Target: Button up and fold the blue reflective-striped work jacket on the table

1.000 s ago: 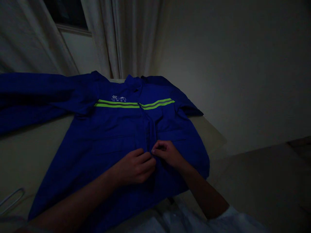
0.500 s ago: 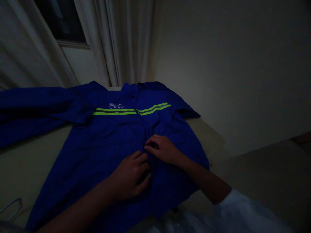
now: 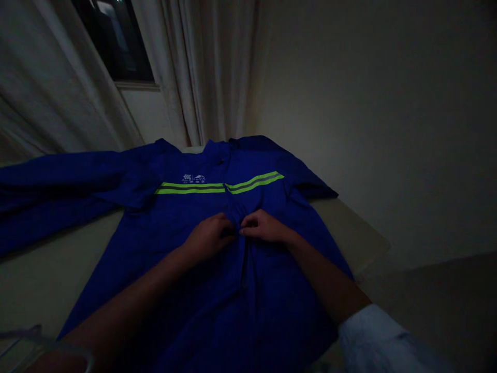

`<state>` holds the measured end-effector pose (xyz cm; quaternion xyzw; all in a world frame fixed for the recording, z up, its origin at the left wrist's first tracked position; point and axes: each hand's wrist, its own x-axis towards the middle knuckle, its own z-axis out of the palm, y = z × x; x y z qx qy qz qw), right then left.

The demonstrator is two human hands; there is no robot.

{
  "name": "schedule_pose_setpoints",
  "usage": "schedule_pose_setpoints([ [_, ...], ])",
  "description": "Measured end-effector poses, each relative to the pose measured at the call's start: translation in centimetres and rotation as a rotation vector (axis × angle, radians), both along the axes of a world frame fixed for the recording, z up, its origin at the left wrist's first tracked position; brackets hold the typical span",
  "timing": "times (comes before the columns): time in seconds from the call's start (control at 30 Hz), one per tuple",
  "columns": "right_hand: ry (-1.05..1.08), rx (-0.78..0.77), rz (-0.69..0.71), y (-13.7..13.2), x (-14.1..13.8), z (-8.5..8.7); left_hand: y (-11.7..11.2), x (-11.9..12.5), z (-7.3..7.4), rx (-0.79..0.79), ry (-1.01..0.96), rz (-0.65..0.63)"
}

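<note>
A blue work jacket (image 3: 174, 243) with two yellow-green reflective stripes and a small white logo across the chest lies face up on a pale table (image 3: 39, 280). Its left sleeve stretches out to the left. My left hand (image 3: 209, 237) and my right hand (image 3: 262, 228) meet at the jacket's front opening, just below the stripes. Both have their fingers curled and pinch the cloth edges of the front placket. What lies under the fingertips is hidden in the dim light.
Pale curtains (image 3: 209, 72) and a dark window (image 3: 112, 41) stand behind the table. A bare wall (image 3: 368, 114) runs along the right. A thin wire hanger (image 3: 23, 336) lies at the table's near left corner. The table's right edge is just beyond the jacket.
Both hands have moved up the jacket's front opening, from near the hem area toward the chest stripes. The view has shifted a little, so the jacket sits lower in the frame.
</note>
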<state>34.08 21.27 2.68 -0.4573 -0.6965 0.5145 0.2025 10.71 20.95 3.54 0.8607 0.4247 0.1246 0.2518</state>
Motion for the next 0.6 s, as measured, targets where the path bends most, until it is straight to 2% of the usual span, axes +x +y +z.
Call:
schedule_pose_setpoints([
  [0.1,0.027,-0.075,0.018,0.1,0.5,-0.2,-0.1,-0.4,-1.8,-0.05,-0.168,-0.061],
  [0.23,-0.017,-0.033,0.09,-0.1,0.5,0.4,-0.8,-1.1,-2.7,-0.024,-0.222,-0.108],
  [0.33,-0.026,0.011,0.12,-0.4,0.3,1.1,-1.2,-1.0,-2.7,0.113,-0.176,-0.141],
  [0.47,-0.046,0.054,0.044,-0.8,-0.3,1.5,-1.6,-0.6,-2.8,0.344,-0.129,-0.18],
  [0.6,0.046,0.028,0.023,-0.7,-0.4,1.2,-1.7,-0.7,-3.0,0.446,-0.169,-0.168],
])
